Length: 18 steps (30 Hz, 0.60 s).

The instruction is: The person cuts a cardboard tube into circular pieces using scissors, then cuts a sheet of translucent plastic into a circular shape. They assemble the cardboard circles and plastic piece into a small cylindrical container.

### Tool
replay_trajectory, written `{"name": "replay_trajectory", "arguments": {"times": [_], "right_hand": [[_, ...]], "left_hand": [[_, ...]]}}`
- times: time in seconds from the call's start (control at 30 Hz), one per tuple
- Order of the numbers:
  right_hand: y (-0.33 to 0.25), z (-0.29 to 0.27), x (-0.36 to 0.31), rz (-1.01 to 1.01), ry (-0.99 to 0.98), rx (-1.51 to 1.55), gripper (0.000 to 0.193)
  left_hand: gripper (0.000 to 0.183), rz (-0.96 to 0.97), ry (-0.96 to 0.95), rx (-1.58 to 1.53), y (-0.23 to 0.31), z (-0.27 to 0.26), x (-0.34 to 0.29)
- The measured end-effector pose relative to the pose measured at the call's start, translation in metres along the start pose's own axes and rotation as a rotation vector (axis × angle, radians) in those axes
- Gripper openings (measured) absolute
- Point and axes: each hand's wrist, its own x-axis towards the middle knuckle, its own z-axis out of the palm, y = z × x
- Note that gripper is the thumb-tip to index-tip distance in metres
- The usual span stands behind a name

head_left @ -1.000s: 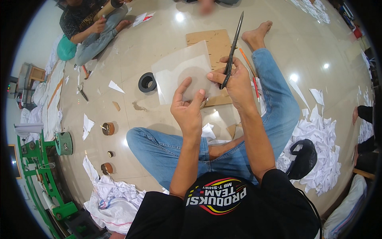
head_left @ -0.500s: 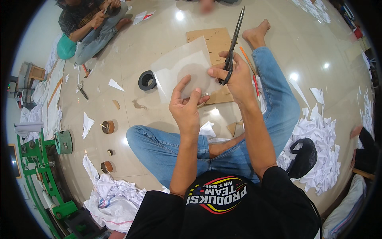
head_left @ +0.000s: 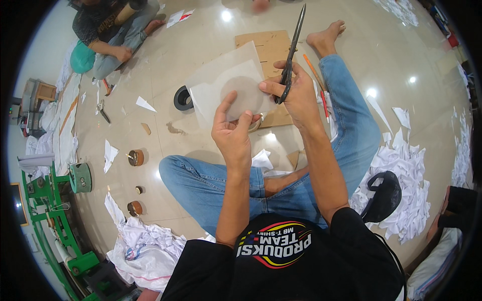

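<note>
Right hand (head_left: 297,95) gripping black-handled scissors (head_left: 292,52), slim metal blades aimed between twelve and one o'clock! Left hand (head_left: 233,135) pinches the translucent sheet (head_left: 208,83) at its six o'clock edge; thick black ring (head_left: 182,99) at its nine.

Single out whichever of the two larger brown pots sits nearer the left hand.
The upper brown pot, beside the left knee: it sits nearer the left hand; the lower pot is farther off, by the white heap.
</note>
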Motion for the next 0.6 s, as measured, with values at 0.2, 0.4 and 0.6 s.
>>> {"name": "replay_trajectory", "arguments": {"times": [0.2, 0.4, 0.6], "right_hand": [[0.0016, 0.0015, -0.0020, -0.005, 0.015, 0.026, 0.063], [0.0049, -0.0003, -0.0032, -0.008, 0.022, 0.034, 0.063], [0.0056, -0.0007, -0.0038, -0.018, 0.028, 0.023, 0.063]], "left_hand": [[0.049, -0.023, 0.041, -0.001, 0.0032, 0.0067, -0.0019], [0.050, -0.001, 0.035, 0.020, 0.0011, 0.0064, -0.0023], [0.051, 0.009, 0.036, 0.037, 0.0009, 0.0064, -0.0029]]}}
